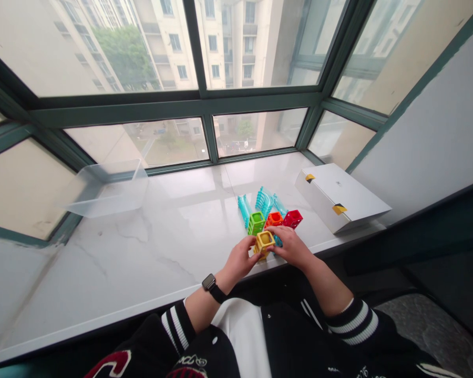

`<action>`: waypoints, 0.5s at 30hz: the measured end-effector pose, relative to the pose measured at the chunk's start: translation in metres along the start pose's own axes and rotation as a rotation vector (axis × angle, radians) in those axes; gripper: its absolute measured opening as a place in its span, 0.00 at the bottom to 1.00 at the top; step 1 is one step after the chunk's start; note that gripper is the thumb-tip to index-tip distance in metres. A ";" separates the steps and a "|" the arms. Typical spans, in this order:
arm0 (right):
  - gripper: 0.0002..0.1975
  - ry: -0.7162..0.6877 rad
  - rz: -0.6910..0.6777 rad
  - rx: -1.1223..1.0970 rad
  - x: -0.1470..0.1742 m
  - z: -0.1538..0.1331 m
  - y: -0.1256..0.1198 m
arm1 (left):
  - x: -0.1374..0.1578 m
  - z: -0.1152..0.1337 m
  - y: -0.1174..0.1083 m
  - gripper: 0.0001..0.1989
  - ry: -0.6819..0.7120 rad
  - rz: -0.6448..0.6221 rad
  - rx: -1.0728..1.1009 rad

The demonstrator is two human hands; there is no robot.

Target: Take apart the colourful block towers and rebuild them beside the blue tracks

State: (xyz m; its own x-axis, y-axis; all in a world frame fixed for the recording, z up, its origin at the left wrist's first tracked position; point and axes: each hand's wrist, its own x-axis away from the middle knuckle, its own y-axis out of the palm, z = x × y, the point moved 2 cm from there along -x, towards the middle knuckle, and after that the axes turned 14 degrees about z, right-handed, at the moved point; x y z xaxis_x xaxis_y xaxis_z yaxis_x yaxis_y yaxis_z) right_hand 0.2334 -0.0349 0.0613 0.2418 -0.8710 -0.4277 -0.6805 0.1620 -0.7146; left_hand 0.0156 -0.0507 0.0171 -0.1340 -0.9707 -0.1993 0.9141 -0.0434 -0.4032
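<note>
Near the front edge of the sill, a yellow hollow toy block (264, 240) is gripped from both sides. My left hand (243, 256) closes on its left side, and my right hand (289, 244) holds its right side. Just behind it stand a green hollow block (256, 222), an orange block (274, 218) and a red block (292, 218). Farther back lie clear blue track pieces: a straight one (244, 209) on the left, a curved one (264, 200) in the middle and another (279, 205) on the right. More blue plastic shows partly hidden by my right hand.
A clear plastic bin (114, 202) stands at the left of the white marble-look sill (153, 252). On the right sits a white box (345, 191) with yellow-and-black tabs. Green-framed windows (181, 107) enclose the sill, with a wall (433, 121) at right.
</note>
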 end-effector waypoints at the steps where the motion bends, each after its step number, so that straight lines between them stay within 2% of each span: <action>1: 0.26 -0.007 0.003 -0.003 0.000 0.000 -0.001 | 0.000 0.000 0.000 0.18 -0.004 0.001 -0.002; 4: 0.28 -0.041 0.037 -0.027 0.003 0.002 -0.006 | 0.001 0.000 0.001 0.19 -0.013 0.005 -0.004; 7: 0.29 -0.059 0.133 -0.074 0.010 0.008 -0.016 | 0.002 -0.001 0.001 0.19 -0.018 0.012 0.000; 11: 0.25 0.021 0.285 -0.069 0.023 0.022 -0.023 | 0.003 -0.003 0.003 0.20 -0.043 0.014 0.010; 15: 0.25 0.074 0.267 -0.053 0.035 0.032 -0.014 | 0.004 -0.005 0.004 0.19 -0.053 0.013 0.026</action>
State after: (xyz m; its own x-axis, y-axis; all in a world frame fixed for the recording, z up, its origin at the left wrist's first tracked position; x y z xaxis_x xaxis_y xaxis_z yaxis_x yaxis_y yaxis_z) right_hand 0.2737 -0.0524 0.0384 -0.0007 -0.8325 -0.5540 -0.7489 0.3676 -0.5513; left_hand 0.0172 -0.0532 0.0102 -0.1023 -0.9823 -0.1568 0.9252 -0.0360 -0.3777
